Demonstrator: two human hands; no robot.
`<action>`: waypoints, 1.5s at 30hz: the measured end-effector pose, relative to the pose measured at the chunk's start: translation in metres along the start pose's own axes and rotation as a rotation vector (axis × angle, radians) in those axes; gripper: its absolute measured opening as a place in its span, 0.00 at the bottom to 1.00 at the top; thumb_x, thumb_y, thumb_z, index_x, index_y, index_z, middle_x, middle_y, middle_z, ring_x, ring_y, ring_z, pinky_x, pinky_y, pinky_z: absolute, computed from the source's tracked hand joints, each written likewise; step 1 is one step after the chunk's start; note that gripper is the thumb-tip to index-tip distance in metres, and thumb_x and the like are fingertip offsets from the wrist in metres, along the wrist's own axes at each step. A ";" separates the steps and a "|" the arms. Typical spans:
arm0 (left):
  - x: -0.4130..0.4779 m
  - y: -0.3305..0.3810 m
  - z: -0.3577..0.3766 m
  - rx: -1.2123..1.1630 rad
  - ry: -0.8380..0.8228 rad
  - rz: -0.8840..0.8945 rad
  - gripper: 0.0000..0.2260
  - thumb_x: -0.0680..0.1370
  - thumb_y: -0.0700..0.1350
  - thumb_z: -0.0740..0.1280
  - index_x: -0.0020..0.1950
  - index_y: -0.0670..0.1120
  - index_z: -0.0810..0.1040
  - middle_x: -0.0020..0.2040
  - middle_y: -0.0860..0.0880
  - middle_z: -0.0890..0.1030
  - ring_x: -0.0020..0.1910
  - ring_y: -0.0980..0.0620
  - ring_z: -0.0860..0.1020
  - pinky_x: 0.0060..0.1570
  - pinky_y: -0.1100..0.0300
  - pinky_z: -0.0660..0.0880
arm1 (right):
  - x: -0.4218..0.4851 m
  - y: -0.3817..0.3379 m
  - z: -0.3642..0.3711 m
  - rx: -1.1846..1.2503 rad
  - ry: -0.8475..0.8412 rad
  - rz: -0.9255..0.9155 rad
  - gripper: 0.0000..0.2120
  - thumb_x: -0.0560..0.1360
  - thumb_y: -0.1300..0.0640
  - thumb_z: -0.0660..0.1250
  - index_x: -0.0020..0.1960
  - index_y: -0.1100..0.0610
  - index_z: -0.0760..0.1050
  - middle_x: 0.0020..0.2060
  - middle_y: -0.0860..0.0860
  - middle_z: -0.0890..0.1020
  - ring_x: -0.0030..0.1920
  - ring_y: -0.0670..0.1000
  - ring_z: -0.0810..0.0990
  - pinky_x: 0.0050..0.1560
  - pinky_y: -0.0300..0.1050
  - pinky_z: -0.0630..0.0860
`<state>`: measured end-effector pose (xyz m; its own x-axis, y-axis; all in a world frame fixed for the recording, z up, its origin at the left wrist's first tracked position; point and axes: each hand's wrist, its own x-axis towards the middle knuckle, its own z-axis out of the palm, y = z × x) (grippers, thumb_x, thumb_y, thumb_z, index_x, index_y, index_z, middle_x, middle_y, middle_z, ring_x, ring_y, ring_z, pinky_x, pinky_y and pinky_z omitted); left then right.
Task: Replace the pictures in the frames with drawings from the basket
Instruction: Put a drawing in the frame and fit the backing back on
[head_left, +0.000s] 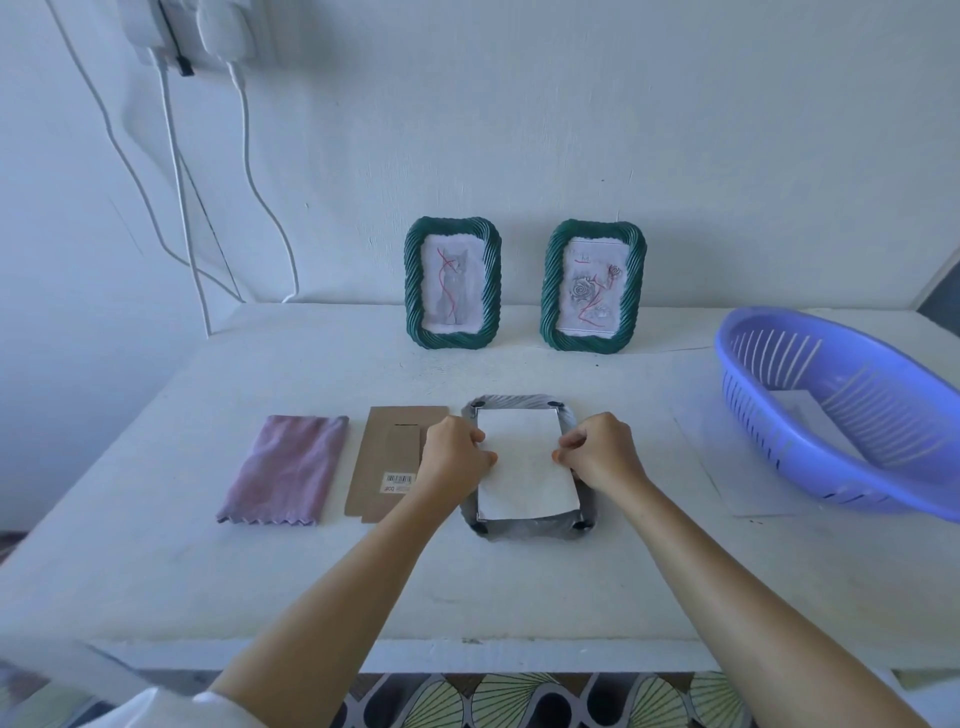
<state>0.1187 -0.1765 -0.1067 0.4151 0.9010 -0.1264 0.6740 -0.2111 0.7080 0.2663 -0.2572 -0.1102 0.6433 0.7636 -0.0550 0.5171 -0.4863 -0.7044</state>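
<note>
A picture frame (524, 530) lies face down in the middle of the table, its grey back up. A white sheet of paper (522, 475) rests blank side up in its opening. My left hand (453, 454) pinches the sheet's left edge and my right hand (597, 452) pinches its right edge. The frame's brown cardboard backing (387, 452) lies just left of it, partly under my left hand. Two green frames stand against the wall: one (452, 283) shows a cat drawing, the other (593, 286) a rose drawing. The blue basket (831, 410) at the right holds white paper (802, 410).
A folded pink cloth (288, 467) lies left of the cardboard. White cables (182, 208) hang down the wall at the left from plugs. A large white sheet (717, 467) lies under the basket. The table's front edge (467, 654) is near me.
</note>
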 end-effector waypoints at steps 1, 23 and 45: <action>0.000 0.000 0.000 0.016 -0.009 0.002 0.17 0.74 0.40 0.70 0.62 0.38 0.77 0.57 0.41 0.79 0.56 0.46 0.77 0.51 0.63 0.71 | 0.001 0.000 0.000 -0.010 -0.003 -0.001 0.08 0.69 0.65 0.71 0.47 0.66 0.81 0.47 0.61 0.83 0.43 0.57 0.81 0.43 0.38 0.72; 0.002 0.005 0.000 0.140 -0.039 0.040 0.18 0.74 0.41 0.70 0.62 0.39 0.76 0.58 0.41 0.78 0.56 0.45 0.76 0.48 0.63 0.69 | 0.013 0.027 -0.021 0.120 -0.218 -0.156 0.14 0.68 0.63 0.74 0.53 0.59 0.81 0.44 0.52 0.74 0.36 0.42 0.70 0.42 0.38 0.68; -0.004 0.004 -0.015 -0.070 0.118 0.043 0.13 0.75 0.40 0.67 0.59 0.40 0.79 0.51 0.43 0.80 0.47 0.50 0.76 0.47 0.63 0.69 | 0.015 0.027 -0.016 0.162 -0.198 -0.086 0.11 0.65 0.65 0.75 0.48 0.60 0.83 0.28 0.47 0.69 0.30 0.45 0.66 0.32 0.37 0.61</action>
<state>0.1103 -0.1754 -0.0934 0.3650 0.9309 -0.0152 0.6114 -0.2274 0.7579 0.2987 -0.2658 -0.1190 0.4695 0.8752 -0.1164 0.4577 -0.3539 -0.8156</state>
